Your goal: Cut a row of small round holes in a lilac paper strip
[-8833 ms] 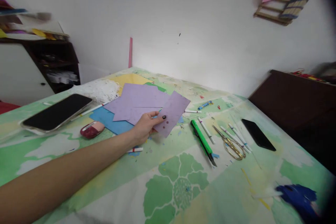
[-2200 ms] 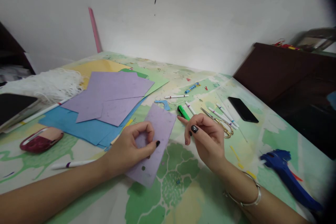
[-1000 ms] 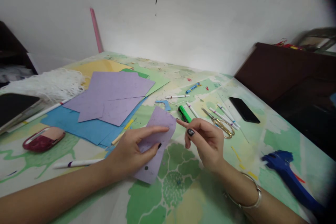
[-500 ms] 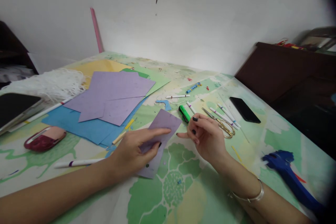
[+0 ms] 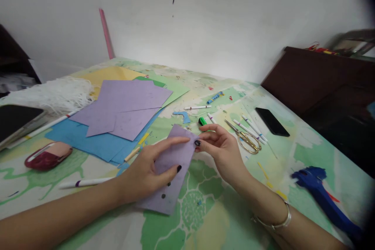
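A small rectangle of purple paper point(image 5: 172, 164) lies at a slant in front of me, with a few dark spots near its lower end. My left hand point(image 5: 152, 164) grips it from the left side, index finger and thumb showing on its upper face; the other fingers are mostly hidden. At the paper's upper right corner, my right hand point(image 5: 219, 148) pinches the edge between thumb and fingers. Just behind the right hand is a green-capped marker point(image 5: 202, 121), partly covered. Gold-handled scissors point(image 5: 249, 142) lie to the right of that hand.
Purple sheets point(image 5: 129, 97) overlap blue paper point(image 5: 88, 144) at the left. A maroon-and-pink case point(image 5: 48, 155) and white marker point(image 5: 88, 182) lie nearer. To the right are a black phone point(image 5: 272, 122), several slim white pens point(image 5: 249, 129) and a blue glue-gun-like tool point(image 5: 319, 191).
My right hand has moved left and closed on the paper's corner, after being raised apart from it. The paper has shifted slightly down and left, showing more dark spots.
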Available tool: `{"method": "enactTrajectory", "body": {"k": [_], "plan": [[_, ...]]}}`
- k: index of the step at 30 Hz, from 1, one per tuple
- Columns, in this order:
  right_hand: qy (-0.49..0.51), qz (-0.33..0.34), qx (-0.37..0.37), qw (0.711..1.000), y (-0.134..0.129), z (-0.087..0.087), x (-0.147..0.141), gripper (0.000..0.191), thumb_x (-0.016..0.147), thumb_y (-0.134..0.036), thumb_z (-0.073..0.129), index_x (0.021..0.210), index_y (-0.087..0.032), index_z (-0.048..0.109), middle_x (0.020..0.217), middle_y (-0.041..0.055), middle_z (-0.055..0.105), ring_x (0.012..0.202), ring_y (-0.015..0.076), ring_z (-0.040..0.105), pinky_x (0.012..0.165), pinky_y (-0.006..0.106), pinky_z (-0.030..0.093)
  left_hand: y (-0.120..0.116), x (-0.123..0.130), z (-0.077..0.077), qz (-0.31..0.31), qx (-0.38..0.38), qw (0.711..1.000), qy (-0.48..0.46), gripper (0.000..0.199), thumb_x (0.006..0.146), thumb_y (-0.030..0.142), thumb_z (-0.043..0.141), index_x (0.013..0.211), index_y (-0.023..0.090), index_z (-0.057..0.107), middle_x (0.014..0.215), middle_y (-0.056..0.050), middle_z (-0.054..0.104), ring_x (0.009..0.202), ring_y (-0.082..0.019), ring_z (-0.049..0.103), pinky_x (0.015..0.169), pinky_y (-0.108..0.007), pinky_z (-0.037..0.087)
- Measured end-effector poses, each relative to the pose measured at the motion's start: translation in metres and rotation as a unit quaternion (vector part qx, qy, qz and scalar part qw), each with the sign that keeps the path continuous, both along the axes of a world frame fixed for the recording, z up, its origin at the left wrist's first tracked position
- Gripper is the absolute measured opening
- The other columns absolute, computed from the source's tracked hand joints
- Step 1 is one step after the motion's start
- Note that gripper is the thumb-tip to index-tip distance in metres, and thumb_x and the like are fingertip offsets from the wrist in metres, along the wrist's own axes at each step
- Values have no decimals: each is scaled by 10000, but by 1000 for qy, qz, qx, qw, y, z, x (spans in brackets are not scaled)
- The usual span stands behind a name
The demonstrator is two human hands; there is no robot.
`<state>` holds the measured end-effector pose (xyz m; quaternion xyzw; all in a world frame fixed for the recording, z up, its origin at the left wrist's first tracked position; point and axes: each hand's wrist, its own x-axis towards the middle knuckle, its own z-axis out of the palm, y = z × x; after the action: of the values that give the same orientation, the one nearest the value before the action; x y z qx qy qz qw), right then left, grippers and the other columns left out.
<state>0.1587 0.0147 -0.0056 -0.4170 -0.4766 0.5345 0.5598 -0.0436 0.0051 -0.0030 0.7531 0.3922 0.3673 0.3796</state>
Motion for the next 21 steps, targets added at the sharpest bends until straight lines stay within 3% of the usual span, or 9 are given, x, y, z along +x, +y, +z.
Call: {"method": "enactTrajectory", "body": {"k": [5, 7, 10, 12, 14, 17, 21], "plan": [[12, 54, -6, 998, -8, 4, -5, 295, 678, -148, 766, 901, -169, 575, 678, -7, 710, 583, 110, 661, 604, 256, 567, 10, -3, 11, -17, -182, 972, -146, 824, 775, 307, 675, 1459, 302, 216, 1080, -72, 703, 823, -226, 711, 637, -302, 581], [11, 83, -1, 996, -10, 4, -7, 276, 692, -137, 750, 903, -170, 575, 690, -5, 715, 577, 101, 658, 600, 248, 566, 14, -5, 12, -12, -207, 968, -138, 796, 740, 315, 720, 1420, 289, 306, 1013, -54, 715, 788, -216, 709, 614, -284, 573], [4, 78, 3, 997, -13, 1, -11, 243, 688, -113, 738, 873, -170, 591, 689, -6, 713, 583, 103, 665, 600, 246, 572, 17, -6, 10, -21, -207, 978, -36, 346, 733, 330, 721, 1053, 217, 656, 837, -20, 718, 682, -169, 673, 551, -226, 517], [1, 65, 4, 998, -14, -1, -13, 236, 678, -103, 737, 859, -170, 601, 687, -5, 710, 601, 114, 675, 605, 256, 582, 17, -5, 8, -62, -224, 972, -24, 187, 766, 339, 689, 868, 183, 691, 800, -27, 715, 674, -157, 663, 557, -223, 504], [3, 67, 4, 998, -14, -2, -14, 246, 671, -102, 742, 864, -176, 608, 737, 7, 717, 664, 129, 691, 643, 273, 594, 15, -3, 8, -90, -284, 950, -90, 219, 780, 332, 681, 938, 182, 660, 837, -44, 731, 727, -177, 689, 613, -253, 534], [16, 69, 11, 997, -13, -3, -13, 257, 662, -115, 763, 864, -183, 621, 859, 24, 710, 814, 145, 695, 757, 294, 587, 12, -2, 9, -68, -373, 906, -188, 372, 749, 290, 716, 1073, 201, 558, 832, -64, 751, 762, -215, 720, 673, -320, 570], [20, 41, 21, 999, -12, -3, -11, 265, 663, -129, 782, 871, -191, 629, 858, 5, 658, 829, 134, 662, 766, 278, 560, 9, -1, 13, -40, -407, 893, -189, 356, 749, 277, 719, 1043, 209, 530, 756, -50, 746, 707, -219, 726, 627, -308, 573]]}}
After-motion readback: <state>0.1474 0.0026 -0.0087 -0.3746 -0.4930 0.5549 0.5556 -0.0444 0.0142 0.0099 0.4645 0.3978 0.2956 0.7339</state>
